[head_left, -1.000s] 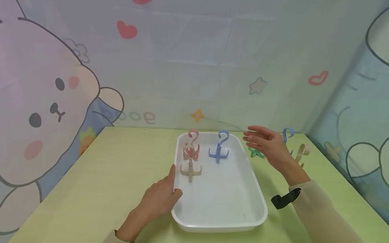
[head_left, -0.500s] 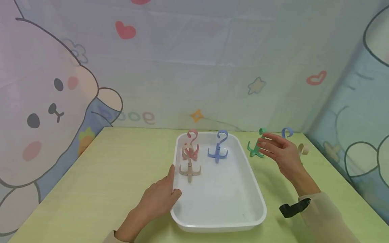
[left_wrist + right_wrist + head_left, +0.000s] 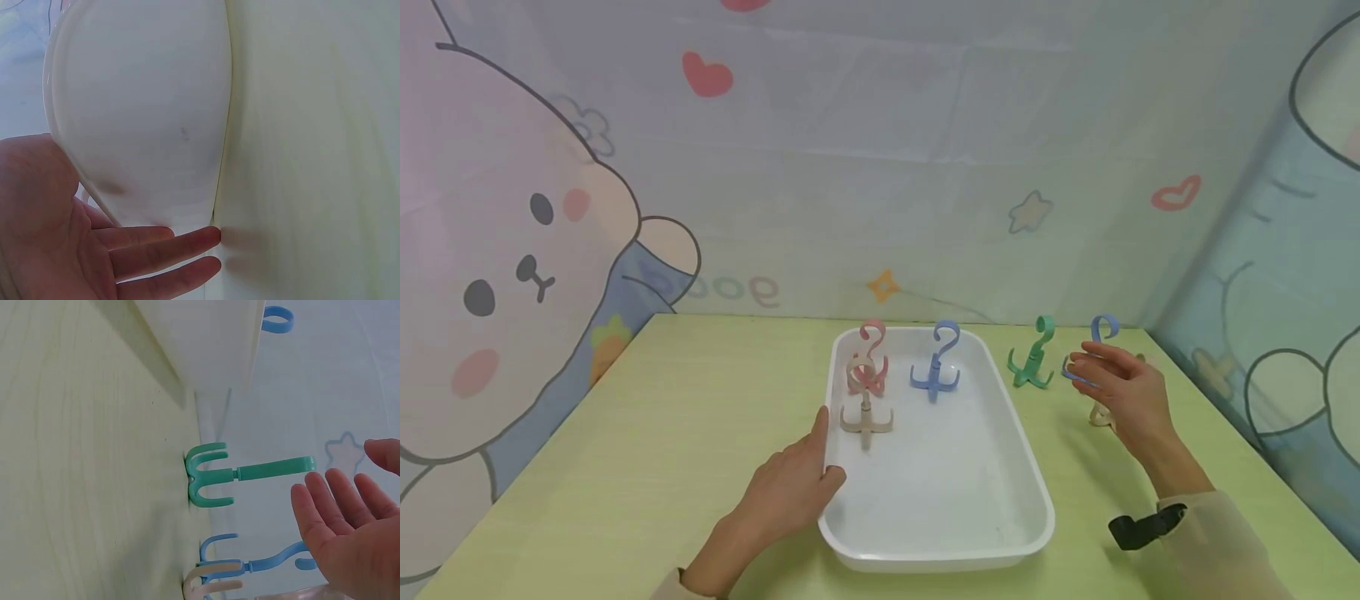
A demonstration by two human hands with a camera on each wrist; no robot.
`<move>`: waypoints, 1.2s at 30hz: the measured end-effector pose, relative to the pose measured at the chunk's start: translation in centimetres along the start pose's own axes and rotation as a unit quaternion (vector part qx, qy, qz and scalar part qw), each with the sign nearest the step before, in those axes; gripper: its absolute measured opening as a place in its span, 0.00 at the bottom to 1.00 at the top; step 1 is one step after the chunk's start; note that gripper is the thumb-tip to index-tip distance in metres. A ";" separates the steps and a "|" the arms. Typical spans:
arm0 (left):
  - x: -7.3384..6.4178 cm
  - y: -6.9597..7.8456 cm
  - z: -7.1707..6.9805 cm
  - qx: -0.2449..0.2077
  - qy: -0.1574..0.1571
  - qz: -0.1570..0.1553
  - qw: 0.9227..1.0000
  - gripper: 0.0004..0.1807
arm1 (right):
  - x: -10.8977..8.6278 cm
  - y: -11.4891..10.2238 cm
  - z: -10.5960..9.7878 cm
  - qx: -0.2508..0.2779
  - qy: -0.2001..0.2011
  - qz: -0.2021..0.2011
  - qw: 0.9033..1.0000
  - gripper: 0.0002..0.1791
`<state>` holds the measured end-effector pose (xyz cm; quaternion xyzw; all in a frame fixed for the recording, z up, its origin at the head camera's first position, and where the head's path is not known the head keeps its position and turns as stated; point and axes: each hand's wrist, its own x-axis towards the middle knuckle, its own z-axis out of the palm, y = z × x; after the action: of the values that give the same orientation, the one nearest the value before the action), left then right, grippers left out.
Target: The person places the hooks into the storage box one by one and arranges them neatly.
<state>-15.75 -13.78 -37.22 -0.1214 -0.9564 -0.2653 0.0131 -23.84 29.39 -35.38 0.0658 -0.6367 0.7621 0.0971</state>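
Near the left hand [image 3: 786,492], which rests straight-fingered at the tray's [image 3: 1033,467] left rim, the right hand [image 3: 1127,396], empty and loosely wide, hovers closer to the upright blue hook [image 3: 278,557] just beyond it, far right on the table [image 3: 625,433].

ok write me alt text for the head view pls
A left hand rests on the rim of a white tray holding a pink pronged hook, a blue hook and a beige hook. The right hand, over the yellow-green table, partly hides another blue hook and another beige hook near a green hook.
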 end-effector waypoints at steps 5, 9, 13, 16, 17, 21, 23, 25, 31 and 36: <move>0.0 0.0 0.0 0.001 0.001 0.001 1.000 0.44 | -0.6 -0.2 -0.7 0.000 0.042 0.005 0.999 0.12; 0.0 0.0 0.2 0.000 0.001 0.001 1.000 0.43 | -1.0 -0.2 -1.4 -0.021 0.078 0.014 0.997 0.11; 0.1 0.0 0.3 -0.001 0.001 -0.002 1.000 0.43 | -1.2 -0.2 -2.0 -0.024 0.121 0.023 0.992 0.10; 0.0 0.0 0.3 -0.002 0.000 -0.004 1.000 0.43 | -1.3 -0.1 -2.4 -0.014 0.152 0.027 0.988 0.09; 0.0 0.0 0.3 -0.003 0.001 -0.003 1.000 0.43 | -1.3 -0.1 -2.5 -0.012 0.164 0.030 0.986 0.09; 0.0 0.0 0.3 -0.004 0.002 -0.002 1.000 0.43 | -1.5 -0.3 -2.8 -0.013 0.220 0.044 0.974 0.10; 0.1 0.0 0.3 -0.004 0.002 0.000 1.000 0.43 | -1.5 -0.3 -3.0 -0.018 0.248 0.051 0.967 0.12; 0.1 0.0 0.3 -0.002 0.002 0.000 1.000 0.43 | -1.6 -0.3 -3.1 -0.026 0.270 0.054 0.961 0.13; 0.2 0.0 0.3 -0.001 0.003 -0.001 1.000 0.42 | -1.7 0.0 -3.7 -0.036 0.308 0.062 0.949 0.11; 0.1 0.0 0.3 -0.001 0.005 -0.001 1.000 0.42 | -1.7 0.5 -4.0 -0.039 0.327 0.059 0.943 0.08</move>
<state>-15.90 -13.62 -37.51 -0.1189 -0.9563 -0.2666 0.0176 -22.17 33.10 -36.95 -0.2285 -0.6022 0.7206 0.2567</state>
